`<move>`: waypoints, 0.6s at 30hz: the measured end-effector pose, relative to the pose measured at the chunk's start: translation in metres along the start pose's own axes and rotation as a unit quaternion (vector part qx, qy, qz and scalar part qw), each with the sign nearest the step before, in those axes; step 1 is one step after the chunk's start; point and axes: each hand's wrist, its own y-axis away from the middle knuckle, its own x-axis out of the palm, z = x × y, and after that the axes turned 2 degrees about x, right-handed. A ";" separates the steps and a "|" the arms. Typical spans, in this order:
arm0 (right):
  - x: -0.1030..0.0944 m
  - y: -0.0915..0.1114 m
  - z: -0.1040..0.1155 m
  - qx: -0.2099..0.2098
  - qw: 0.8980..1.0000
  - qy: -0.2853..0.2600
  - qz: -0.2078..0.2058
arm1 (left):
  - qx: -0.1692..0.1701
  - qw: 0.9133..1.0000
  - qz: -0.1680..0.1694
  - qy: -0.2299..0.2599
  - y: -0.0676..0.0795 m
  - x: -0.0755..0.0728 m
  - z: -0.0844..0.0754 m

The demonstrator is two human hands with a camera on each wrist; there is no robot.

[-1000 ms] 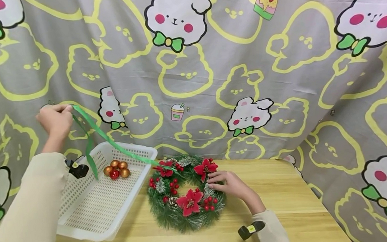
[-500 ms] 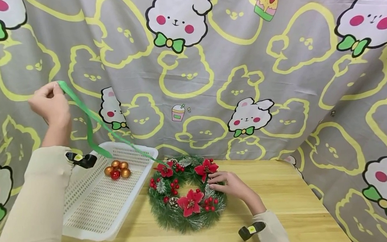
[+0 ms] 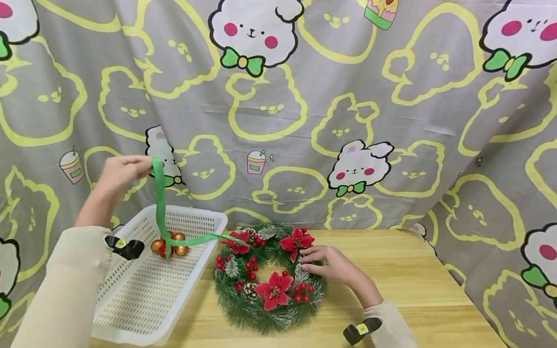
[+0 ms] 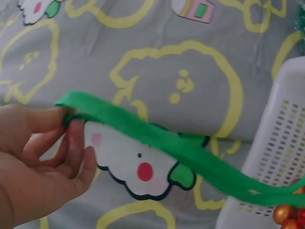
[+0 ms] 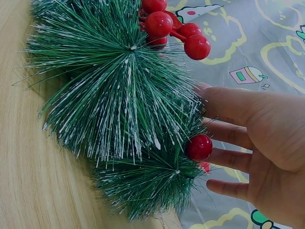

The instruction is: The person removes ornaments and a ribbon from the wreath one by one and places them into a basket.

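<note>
High over the basket, my left hand (image 3: 120,178) pinches a green ribbon (image 3: 160,198) between thumb and fingertips. In the left wrist view the ribbon (image 4: 152,138) loops over the pinch and runs down to the right. Its far part reaches the top left of a green wreath (image 3: 249,312) with red flowers, berries and pinecones; how it joins there cannot be told. My right hand (image 3: 334,266) touches the wreath's right side with fairly straight fingers. In the right wrist view these fingers (image 5: 231,160) meet the needles beside a red berry (image 5: 199,147).
A white slotted plastic basket (image 3: 216,221) stands left of the wreath, holding several copper-coloured balls (image 3: 181,250) and a red one, partly behind the ribbon. Beneath is a wooden table (image 3: 402,284). A grey cartoon-print curtain (image 3: 275,125) hangs behind.
My left hand rose with the ribbon, then came down and to the right. The ribbon, stretched taut earlier, now hangs slack over the basket. My right hand and the wreath stayed put.
</note>
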 end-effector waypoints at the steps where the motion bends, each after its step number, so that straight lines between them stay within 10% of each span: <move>1: 0.000 0.000 0.000 0.001 1.000 -0.003 0.000 | 0.002 0.999 0.025 -0.022 0.000 0.002 0.002; 5: 0.001 -0.001 0.000 0.003 1.000 -0.007 0.003 | -0.001 0.998 0.047 -0.044 -0.001 0.009 0.004; 9: 0.001 -0.001 0.001 0.009 1.000 -0.012 0.011 | -0.054 0.990 -0.119 0.052 -0.002 0.006 -0.005; 13: 0.002 -0.002 0.001 0.010 1.000 -0.010 0.012 | -0.068 0.922 -0.313 0.217 -0.003 -0.017 -0.021; 18: 0.001 -0.003 0.001 0.010 1.000 -0.012 0.009 | -0.016 0.843 -0.422 0.333 -0.001 -0.051 -0.035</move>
